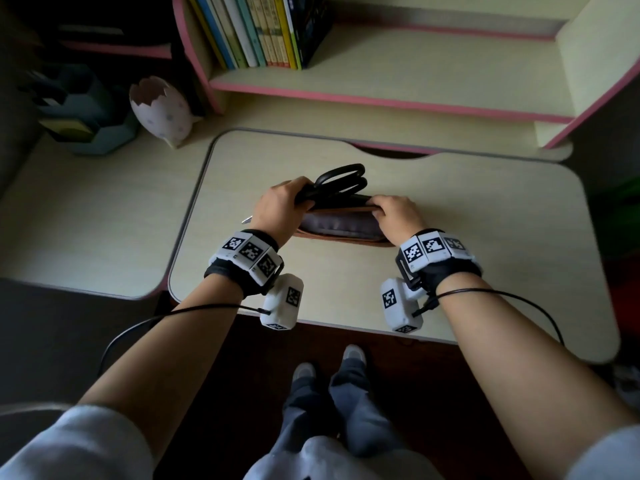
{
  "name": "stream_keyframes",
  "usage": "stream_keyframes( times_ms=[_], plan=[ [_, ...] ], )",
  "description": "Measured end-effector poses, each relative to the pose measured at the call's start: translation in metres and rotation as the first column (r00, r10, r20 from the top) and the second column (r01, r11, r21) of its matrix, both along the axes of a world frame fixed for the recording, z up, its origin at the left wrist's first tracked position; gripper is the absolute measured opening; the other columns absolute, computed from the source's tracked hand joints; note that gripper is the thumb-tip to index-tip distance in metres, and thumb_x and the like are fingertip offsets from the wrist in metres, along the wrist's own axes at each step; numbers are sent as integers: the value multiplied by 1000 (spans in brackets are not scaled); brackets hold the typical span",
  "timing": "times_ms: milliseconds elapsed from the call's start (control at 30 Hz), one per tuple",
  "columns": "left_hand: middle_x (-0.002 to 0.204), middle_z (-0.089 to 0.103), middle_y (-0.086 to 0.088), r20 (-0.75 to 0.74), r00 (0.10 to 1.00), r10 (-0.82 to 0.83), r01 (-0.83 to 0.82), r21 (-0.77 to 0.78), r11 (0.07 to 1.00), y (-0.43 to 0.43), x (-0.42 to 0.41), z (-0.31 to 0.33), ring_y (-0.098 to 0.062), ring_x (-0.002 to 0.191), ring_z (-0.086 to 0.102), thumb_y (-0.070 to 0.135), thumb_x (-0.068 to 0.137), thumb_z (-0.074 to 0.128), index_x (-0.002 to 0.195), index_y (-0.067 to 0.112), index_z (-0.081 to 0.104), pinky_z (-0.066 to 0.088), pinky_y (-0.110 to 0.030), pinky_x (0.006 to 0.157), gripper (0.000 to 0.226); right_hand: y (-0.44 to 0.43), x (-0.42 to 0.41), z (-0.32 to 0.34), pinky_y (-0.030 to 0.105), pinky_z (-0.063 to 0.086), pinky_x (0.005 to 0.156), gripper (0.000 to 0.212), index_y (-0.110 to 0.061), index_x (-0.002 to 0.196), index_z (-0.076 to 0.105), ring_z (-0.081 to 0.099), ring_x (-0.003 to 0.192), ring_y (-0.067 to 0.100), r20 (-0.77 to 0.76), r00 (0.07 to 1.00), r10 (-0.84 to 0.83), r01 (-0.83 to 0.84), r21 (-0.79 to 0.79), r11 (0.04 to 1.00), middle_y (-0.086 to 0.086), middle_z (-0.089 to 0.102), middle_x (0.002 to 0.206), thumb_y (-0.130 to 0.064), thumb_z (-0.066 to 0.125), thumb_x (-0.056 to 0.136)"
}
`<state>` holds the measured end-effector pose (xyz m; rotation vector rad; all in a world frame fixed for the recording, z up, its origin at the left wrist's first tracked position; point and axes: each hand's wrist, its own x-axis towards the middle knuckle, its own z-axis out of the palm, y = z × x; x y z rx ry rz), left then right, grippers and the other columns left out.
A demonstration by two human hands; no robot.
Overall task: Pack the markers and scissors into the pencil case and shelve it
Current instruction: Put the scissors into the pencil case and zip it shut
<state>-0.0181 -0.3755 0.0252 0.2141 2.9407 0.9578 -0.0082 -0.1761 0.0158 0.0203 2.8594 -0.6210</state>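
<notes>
— Under the left fingers [294, 188] I have the scissors [343, 180], gripped round their middle. Fingers and thumb curl about them, the black loop handles stick out to the right and away, and what looks like the blade tip peeps out left of the wrist.
— And the other side?
— The right fingers [379, 202] pinch the far lip of the pencil case [339, 228] at its right end, holding the mouth open as far as I can judge. It lies flat on the desk panel [450, 209], long axis left to right, spanning the gap between the two hands.
— So which way is the case from the scissors?
— Just beneath, and towards me. The scissors run nearly parallel to its opening, along the far edge; I can't tell whether they touch it. I reckon the left hand [277, 209] only needs to tip them down and in, lengthwise.
— Poses?
— Both hands are knuckles up, with the forearms coming in from either side. The right hand [398, 218] sits over the case's right end.
— Any markers?
— None that I can see, and I can't say whether they're inside. The shelf [381, 74] waits behind, with books [256, 29] at its left.
</notes>
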Motion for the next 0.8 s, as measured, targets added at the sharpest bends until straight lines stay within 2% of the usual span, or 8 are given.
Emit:
stream_keyframes(
  times_ms=[133, 300, 400, 500, 600, 667, 733, 800],
  plan=[
    [97, 68, -17, -44, 997, -64, 65, 21, 998, 10, -5, 14, -34, 90, 62, 11, 77, 63, 104, 11, 62, 45, -35, 71, 26, 10, 2, 8, 36, 45, 90, 29, -14, 117, 63, 59, 107, 37, -8, 999, -40, 39, -7, 999, 21, 65, 115, -12, 49, 92],
    [87, 68, -20, -119, 983, -136, 147, 88, 985, 31, -5, 27, -33, 82, 63, 4, 76, 63, 98, 3, 62, 27, -20, 59, 21, 21, 6, 8, 37, 47, 85, 24, -14, 114, 60, 61, 103, 37, 5, 996, -86, 86, -27, 996, 19, 66, 111, -17, 51, 92],
    [87, 68, -20, -126, 972, -198, 211, 101, 972, 44, -3, 30, -32, 82, 63, 3, 77, 63, 99, 3, 62, 36, -28, 65, 22, 25, 6, 6, 38, 47, 85, 27, -7, 114, 54, 61, 103, 37, 20, 984, -178, 178, -57, 982, 20, 66, 111, -21, 56, 90],
    [84, 68, -17, -132, 961, -245, 260, 111, 959, 59, -1, 30, -30, 79, 63, 4, 78, 64, 97, 3, 61, 36, -27, 64, 19, 29, 7, 4, 38, 47, 88, 30, 1, 112, 60, 61, 106, 38, 3, 973, -230, 229, -90, 969, 23, 65, 113, -19, 59, 89],
    [82, 68, -16, -162, 952, -261, 289, 181, 940, 73, -2, 31, -24, 74, 61, 1, 77, 63, 95, -3, 61, 31, -16, 61, 18, 32, 7, 3, 34, 46, 85, 16, -1, 91, 70, 62, 101, 35, -59, 966, -252, 234, -219, 947, 20, 68, 105, -5, 56, 86],
    [85, 69, -16, -186, 950, -250, 290, 229, 929, 78, -2, 32, -16, 74, 59, 1, 78, 63, 97, -4, 61, 35, -14, 62, 20, 33, 7, 2, 29, 45, 88, 19, -5, 80, 71, 62, 101, 30, -56, 969, -240, 217, -267, 939, 14, 69, 104, 1, 54, 82],
    [90, 70, -16, -178, 949, -260, 300, 260, 918, 85, -3, 31, -16, 79, 60, 3, 80, 63, 103, -3, 60, 42, -19, 68, 24, 38, 7, 2, 26, 43, 92, 21, -9, 85, 73, 61, 106, 25, -38, 973, -228, 208, -284, 936, 10, 69, 109, 3, 57, 80],
    [91, 69, -17, -158, 948, -277, 311, 272, 911, 91, -5, 31, -15, 79, 58, 3, 80, 63, 102, -4, 60, 39, -18, 67, 24, 43, 9, 2, 22, 43, 90, 23, -10, 94, 73, 61, 108, 25, -25, 979, -202, 187, -282, 941, 10, 69, 111, 1, 61, 77]
  ],
)
